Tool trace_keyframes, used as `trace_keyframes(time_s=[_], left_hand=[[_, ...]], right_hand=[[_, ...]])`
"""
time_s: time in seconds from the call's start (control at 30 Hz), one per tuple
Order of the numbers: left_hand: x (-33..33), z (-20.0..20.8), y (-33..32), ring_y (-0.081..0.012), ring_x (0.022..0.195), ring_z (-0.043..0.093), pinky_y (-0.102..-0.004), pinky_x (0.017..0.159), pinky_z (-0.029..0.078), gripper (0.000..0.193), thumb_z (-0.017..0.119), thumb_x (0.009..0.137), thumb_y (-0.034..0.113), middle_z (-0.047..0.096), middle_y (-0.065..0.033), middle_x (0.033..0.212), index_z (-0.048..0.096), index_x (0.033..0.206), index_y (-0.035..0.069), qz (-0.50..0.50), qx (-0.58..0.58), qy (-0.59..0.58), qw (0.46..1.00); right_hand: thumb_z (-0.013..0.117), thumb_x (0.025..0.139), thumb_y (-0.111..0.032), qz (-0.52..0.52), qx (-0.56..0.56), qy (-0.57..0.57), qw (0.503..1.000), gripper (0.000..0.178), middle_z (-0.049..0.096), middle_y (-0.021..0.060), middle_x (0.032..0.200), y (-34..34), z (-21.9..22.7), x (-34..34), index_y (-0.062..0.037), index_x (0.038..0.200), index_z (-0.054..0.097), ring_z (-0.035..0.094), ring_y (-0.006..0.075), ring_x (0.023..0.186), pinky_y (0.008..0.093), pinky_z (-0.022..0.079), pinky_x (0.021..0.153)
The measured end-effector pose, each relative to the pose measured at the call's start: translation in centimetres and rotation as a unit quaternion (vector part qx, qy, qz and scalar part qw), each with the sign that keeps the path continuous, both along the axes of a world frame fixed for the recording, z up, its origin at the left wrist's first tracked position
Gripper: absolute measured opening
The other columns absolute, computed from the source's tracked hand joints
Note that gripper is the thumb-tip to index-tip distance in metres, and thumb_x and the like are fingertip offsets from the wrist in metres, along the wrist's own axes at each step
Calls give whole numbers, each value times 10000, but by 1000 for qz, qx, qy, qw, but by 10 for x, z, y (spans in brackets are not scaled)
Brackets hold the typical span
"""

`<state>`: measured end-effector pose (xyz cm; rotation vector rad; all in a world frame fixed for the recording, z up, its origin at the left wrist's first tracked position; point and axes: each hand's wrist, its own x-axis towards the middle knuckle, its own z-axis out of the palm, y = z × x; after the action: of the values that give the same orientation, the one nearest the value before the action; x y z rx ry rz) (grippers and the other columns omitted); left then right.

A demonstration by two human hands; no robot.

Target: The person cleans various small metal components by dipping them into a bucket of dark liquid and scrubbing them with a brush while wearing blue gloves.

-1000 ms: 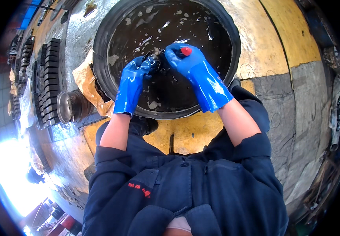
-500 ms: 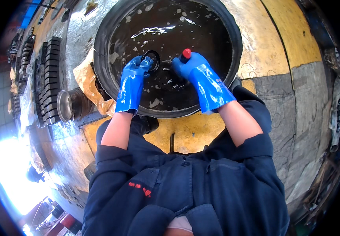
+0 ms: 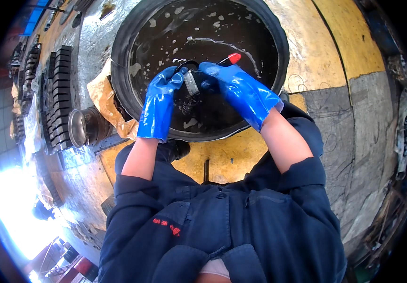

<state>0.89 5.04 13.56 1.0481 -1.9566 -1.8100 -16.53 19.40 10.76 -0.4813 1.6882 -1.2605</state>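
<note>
The left hand (image 3: 164, 87), in a shiny blue rubber glove, holds a wet, round, black-and-grey ring (image 3: 191, 84) that looks like metal. The ring is near the middle of the frame, a bit above center, over a big round black tub (image 3: 120, 61). The tub is part full of dark, murky liquid (image 3: 203, 28) with pale foam spots on it.

The right hand (image 3: 229, 80), in a matching glove, is wrapped around a dark stick with a bright red end (image 3: 234, 57). The red end pokes out above the glove, but the other end is hidden (so I cannot tell if it is a brush or something else).

The wet gloves could be slippery, so the ring might slide out of the fingers. It would drop into the liquid, which is too dark to see through, and be hard to find. The stick could slip too, and bump the left glove, because the two hands are so close. A hard push could also splash dirty liquid onto the bare arms.
</note>
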Motion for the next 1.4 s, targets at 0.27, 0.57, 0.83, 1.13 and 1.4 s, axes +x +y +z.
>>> trace_keyframes(time_s=[0.27,0.57,0.83,1.13,1.4], left_hand=[[3,-23,-14,-153,1038,740,-312,966,568,302,776,1081,210,830,-59,1158,804,1300,4,-50,36,-23,998],[4,-6,-24,-185,1078,771,-341,956,581,404,778,1072,374,832,-84,1138,798,1257,15,8,56,-53,997],[1,7,-14,-165,1043,780,-324,936,584,383,773,1080,369,838,-67,1141,793,1256,30,-2,78,-24,997],[5,-6,-15,-171,1016,779,-298,881,603,384,810,1045,293,822,-80,1100,747,1295,9,18,136,-31,990],[14,-1,-25,-233,1215,779,-335,990,614,368,642,1153,264,800,-122,1351,692,1417,14,11,195,52,979]], right_hand=[[719,993,-449,190,123,379,897,307,839,91,1090,-12,13,24,-175,1108,794,804,370,1014,540,610,855],[699,1023,-502,26,133,390,911,351,820,130,1106,6,3,8,-198,1172,792,783,391,1034,517,620,893],[729,1008,-434,149,27,362,920,288,823,101,1084,-2,19,37,-206,1171,795,791,369,1034,499,629,878],[732,1010,-441,63,56,405,911,263,818,121,1059,-2,-1,15,-211,1129,779,778,401,1051,531,617,879],[716,1033,-569,53,80,202,975,475,830,163,1042,2,3,-10,-115,1109,834,785,383,1026,444,614,918]])
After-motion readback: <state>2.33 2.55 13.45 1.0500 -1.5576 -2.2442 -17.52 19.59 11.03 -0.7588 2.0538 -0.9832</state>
